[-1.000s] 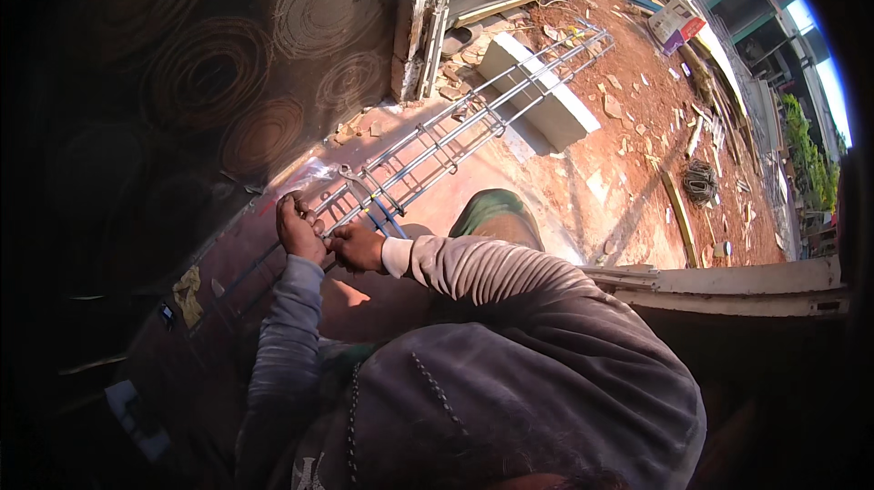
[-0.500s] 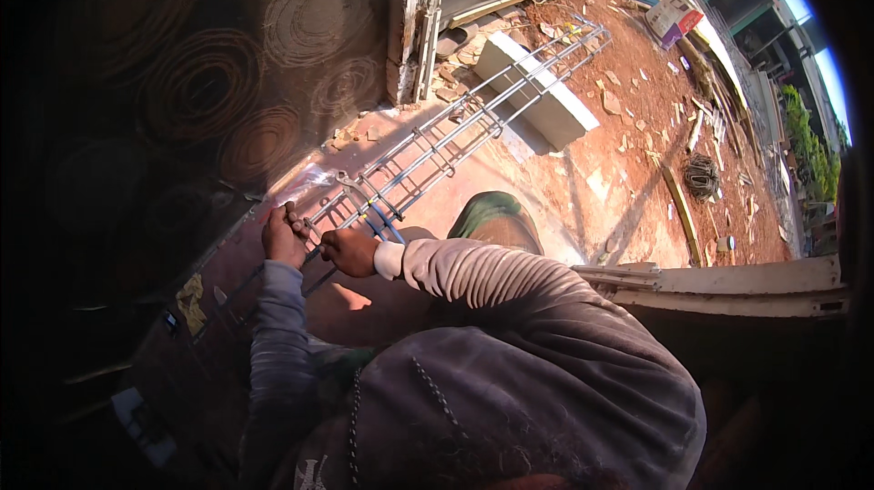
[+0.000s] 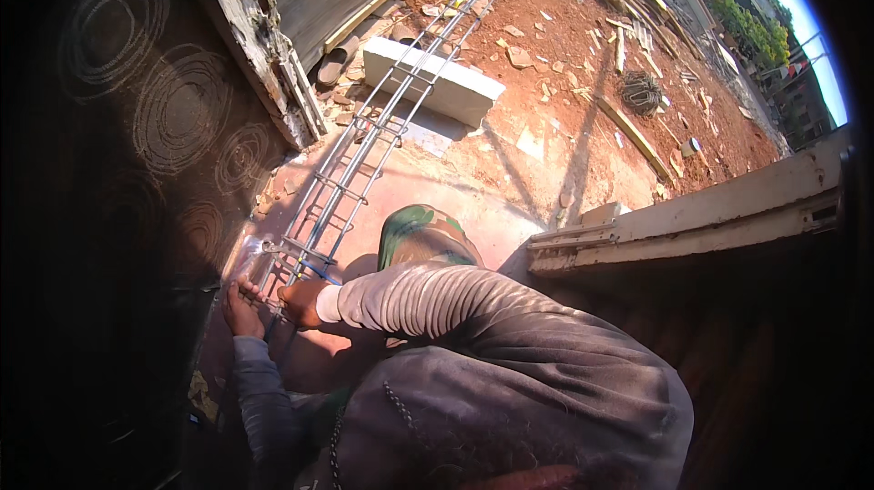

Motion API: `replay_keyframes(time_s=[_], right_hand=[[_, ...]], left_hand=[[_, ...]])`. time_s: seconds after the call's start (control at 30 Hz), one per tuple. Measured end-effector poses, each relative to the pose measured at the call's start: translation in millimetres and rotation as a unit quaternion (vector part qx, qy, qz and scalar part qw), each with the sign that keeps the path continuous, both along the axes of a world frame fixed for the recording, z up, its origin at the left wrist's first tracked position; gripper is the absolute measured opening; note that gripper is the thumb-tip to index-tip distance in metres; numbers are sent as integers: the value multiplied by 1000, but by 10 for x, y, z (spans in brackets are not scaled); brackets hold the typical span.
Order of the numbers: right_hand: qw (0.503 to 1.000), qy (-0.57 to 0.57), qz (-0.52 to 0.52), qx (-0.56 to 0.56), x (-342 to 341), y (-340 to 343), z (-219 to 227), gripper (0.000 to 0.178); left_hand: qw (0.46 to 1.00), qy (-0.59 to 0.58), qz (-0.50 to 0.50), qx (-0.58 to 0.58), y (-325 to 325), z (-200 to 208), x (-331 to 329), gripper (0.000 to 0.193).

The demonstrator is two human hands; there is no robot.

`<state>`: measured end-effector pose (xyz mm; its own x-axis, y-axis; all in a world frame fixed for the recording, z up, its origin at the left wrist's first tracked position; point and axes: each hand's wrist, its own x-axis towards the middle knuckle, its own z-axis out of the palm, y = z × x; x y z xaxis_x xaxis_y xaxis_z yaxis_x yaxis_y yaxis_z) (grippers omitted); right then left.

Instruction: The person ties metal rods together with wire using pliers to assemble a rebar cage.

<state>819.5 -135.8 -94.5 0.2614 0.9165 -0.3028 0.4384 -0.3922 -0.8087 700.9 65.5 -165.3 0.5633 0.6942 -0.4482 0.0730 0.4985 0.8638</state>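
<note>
A long rebar cage of steel bars with square stirrups runs from my hands away to the far right. At its near end, my left hand is by the left bars, its fingers bent together; what they pinch is too small to tell. My right hand is closed at the bars just right of it, knuckles up, hiding most of its grip. Just beyond my hands, a metal-headed tool rests across the cage; its kind is unclear. Blue parts show beside my right hand.
The cage crosses a white block farther off. My camouflage-covered knee is right of the cage. A weathered post rises at left, and a pale sill spans the right. A wire coil and scrap wood lie on red soil.
The view has swung, so the cage, block and hands appear farther left. Both hands stay close together at the cage's near end, and the left fingers look somewhat less tightly curled.
</note>
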Motion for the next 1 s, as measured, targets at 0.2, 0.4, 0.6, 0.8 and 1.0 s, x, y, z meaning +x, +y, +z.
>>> replay_keyframes(time_s=[0.2, 0.4, 0.6, 0.8, 1.0], right_hand=[[999, -18, 25, -40, 134, 55, -170, 40], [997, -28, 69, -19, 141, -38, 100, 44], [993, -70, 87, 25, 100, 170, -141, 42], [988, -66, 49, 128, -193, 254, -189, 33], [980, 70, 18, 187, -318, 340, -3, 19]], left_hand=[[997, 75, -32, 13, -6, -183, -7, 39], [996, 83, -39, 18, -144, 89, -87, 37], [991, 117, -28, 65, -211, 303, -203, 32], [989, 116, 65, 66, -144, 385, -433, 31], [987, 80, 130, 47, -234, 679, -691, 28]])
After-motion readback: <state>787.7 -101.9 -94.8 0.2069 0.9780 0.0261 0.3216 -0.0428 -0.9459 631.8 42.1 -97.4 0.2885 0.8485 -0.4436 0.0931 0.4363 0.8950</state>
